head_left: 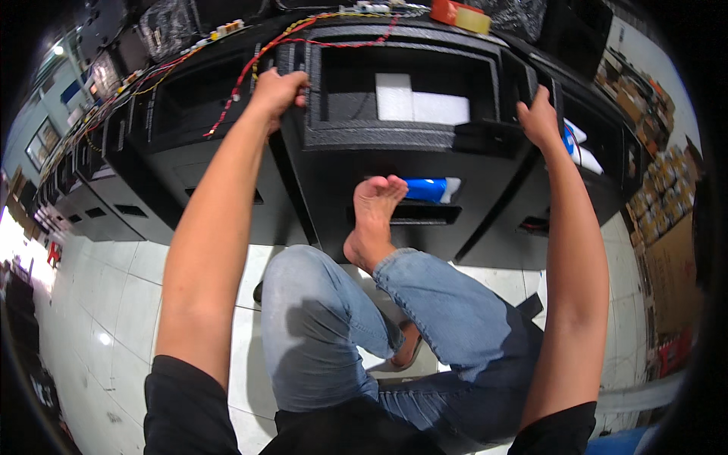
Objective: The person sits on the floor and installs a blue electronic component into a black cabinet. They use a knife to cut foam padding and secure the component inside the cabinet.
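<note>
A black, rough-coated cabinet (349,171) stands in front of me, with a rectangular opening at its upper front. My left hand (277,94) is closed, its fingers curled at the cabinet's upper left edge. On the opposite side, my right hand (539,120) grips the upper right edge, its fingertips partly hidden. Two white foam blocks (394,95) lie inside the opening. My bare foot (373,212) is raised with its sole toward the cabinet's lower front. Beside the toes is a blue, tube-like object (426,189), above a dark slot.
Similar black cabinets (129,189) stand in a row on both sides. Red and black twisted wires (250,68) drape near my left hand. Orange and yellow tape rolls (462,17) rest on top. Cartons (667,258) are stacked at right. Beneath me is a white tiled floor (98,334).
</note>
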A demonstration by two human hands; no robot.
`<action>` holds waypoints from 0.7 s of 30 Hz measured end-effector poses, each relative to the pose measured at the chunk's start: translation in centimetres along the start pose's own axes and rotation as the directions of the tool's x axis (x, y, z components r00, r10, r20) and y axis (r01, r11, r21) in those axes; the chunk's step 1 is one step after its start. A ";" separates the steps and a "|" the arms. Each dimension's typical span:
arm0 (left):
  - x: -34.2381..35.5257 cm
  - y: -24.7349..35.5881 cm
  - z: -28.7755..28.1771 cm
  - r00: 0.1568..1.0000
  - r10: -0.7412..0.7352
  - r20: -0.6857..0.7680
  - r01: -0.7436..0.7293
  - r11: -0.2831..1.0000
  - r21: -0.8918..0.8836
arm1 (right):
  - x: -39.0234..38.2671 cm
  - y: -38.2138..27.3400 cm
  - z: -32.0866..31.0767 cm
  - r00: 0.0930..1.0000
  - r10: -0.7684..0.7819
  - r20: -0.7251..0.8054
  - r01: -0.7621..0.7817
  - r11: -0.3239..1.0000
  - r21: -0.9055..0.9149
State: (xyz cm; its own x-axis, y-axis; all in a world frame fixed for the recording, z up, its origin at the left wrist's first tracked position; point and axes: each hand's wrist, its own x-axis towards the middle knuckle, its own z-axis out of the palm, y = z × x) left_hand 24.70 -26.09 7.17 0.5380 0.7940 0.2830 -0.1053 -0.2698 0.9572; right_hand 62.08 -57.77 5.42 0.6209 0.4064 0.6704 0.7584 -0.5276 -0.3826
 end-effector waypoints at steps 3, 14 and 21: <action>0.5 -0.2 -0.3 0.998 -0.016 0.057 0.016 1.000 -0.005 | 0.3 -0.6 -0.1 0.997 0.059 0.053 -0.058 0.998 -0.012; 1.3 -0.3 0.2 0.999 -0.044 0.019 0.044 0.999 -0.022 | 0.8 -0.7 -0.4 0.998 0.053 0.043 -0.052 0.998 -0.028; 0.5 -0.3 0.1 0.997 -0.079 -0.001 0.079 0.997 0.005 | 0.9 0.8 1.1 0.999 0.007 -0.043 -0.014 0.986 -0.167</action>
State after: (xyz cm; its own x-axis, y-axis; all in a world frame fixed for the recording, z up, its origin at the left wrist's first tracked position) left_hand 25.06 -25.62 7.02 0.5439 0.8132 0.2069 -0.0586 -0.2092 0.9761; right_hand 63.49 -57.02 4.98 0.6173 0.3699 0.6943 0.7056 -0.6507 -0.2806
